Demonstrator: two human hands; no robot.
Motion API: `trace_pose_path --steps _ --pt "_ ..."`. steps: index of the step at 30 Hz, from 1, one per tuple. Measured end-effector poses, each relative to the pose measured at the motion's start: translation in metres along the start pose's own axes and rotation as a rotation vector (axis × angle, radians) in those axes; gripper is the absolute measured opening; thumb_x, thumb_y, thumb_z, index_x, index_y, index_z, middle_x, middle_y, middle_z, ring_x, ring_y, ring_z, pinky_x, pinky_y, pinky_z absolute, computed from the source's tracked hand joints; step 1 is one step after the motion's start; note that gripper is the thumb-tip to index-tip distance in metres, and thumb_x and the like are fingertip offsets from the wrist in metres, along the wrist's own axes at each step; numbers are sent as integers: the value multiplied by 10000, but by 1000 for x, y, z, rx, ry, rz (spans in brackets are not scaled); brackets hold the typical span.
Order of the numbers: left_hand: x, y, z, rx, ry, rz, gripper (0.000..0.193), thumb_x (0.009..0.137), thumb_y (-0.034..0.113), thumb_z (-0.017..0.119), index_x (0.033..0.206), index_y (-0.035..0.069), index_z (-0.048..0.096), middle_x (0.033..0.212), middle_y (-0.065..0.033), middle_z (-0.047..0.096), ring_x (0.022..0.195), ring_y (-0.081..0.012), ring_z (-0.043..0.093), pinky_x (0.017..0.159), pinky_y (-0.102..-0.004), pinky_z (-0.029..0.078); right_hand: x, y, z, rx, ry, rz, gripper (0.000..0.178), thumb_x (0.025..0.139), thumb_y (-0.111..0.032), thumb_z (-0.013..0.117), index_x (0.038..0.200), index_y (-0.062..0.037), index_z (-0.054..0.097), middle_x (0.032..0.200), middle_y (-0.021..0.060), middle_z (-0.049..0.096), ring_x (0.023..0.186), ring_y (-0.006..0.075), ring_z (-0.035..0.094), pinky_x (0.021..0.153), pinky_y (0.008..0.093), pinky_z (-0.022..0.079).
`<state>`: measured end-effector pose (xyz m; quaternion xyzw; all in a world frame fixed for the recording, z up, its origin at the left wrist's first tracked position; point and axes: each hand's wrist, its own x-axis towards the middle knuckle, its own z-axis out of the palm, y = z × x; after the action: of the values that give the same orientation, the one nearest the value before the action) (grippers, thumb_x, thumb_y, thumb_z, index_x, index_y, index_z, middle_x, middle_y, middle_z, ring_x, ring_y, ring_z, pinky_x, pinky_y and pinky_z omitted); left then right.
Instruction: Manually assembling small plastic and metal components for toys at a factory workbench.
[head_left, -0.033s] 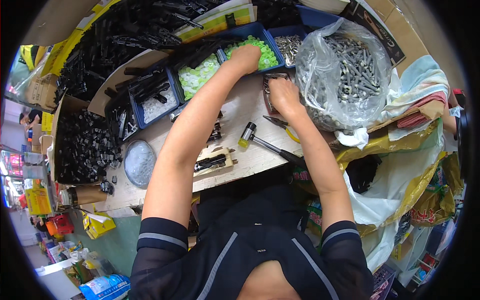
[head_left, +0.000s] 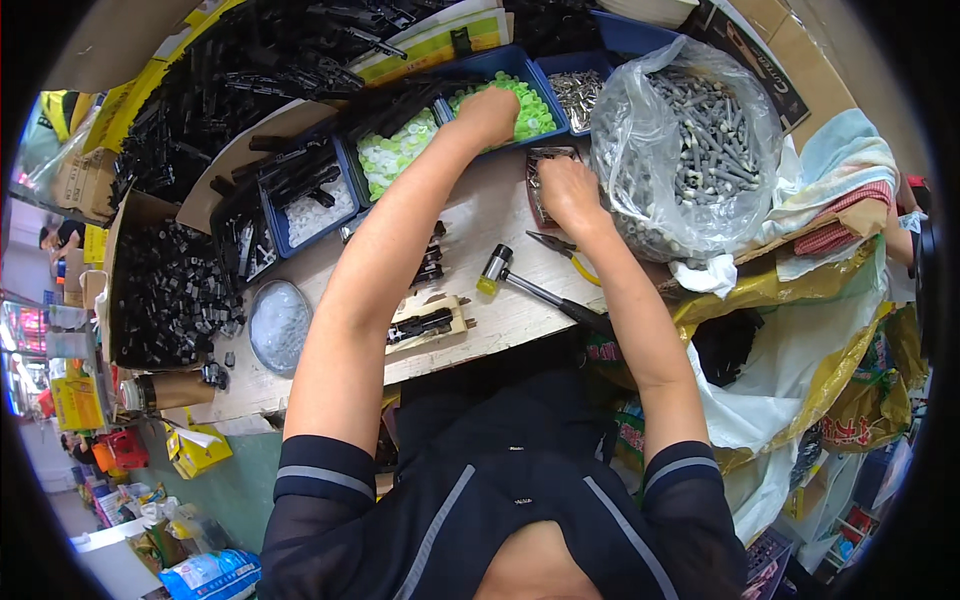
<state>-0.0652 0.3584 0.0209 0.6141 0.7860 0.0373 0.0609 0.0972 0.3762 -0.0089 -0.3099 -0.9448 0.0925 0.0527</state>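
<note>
Fingers of the left hand [head_left: 490, 116] enter small bright-green plastic parts [head_left: 536, 107] in a rectangular blue bin [head_left: 550, 137]; the right hand [head_left: 572, 190] overlaps a dark-red tray [head_left: 533, 192]. Closure: hidden, cannot tell. Pale wooden surface [head_left: 490, 205] before the bin is open.

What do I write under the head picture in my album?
Left hand over green pieces, right hand at a small tray, hammer nearby.

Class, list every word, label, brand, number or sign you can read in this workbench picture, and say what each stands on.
The wording is not copied here; this is where lettering stands.
Black cardboard panel, upper right: light lettering.
Golden bag, far right: large red lettering.
Brown carton, far left: small printed characters.
Dark shirt, front: tiny pale marks, too small to read.
Blue package, lower left: print too blurred to read.
</note>
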Motion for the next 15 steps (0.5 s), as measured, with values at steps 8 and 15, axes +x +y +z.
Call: trace_pose_path --steps 8,15 --pt "-21 -4 -23 -793 122 -253 179 707 103 658 815 -39 644 700 -120 628 637 -201 621 547 -305 488 -10 8 5 58 91 -25 145 696 -25 508 797 32 595 818 245 602 794 377 602 703 460 479" --pt "-130 10 -37 -1825 196 -112 165 793 69 618 890 -64 604 730 -109 606 590 -151 583 510 -283 503 -30 3 -22 771 165 18 159 725 -39 559 870 23 576 754 147 609 668 239 588 643 304 471"
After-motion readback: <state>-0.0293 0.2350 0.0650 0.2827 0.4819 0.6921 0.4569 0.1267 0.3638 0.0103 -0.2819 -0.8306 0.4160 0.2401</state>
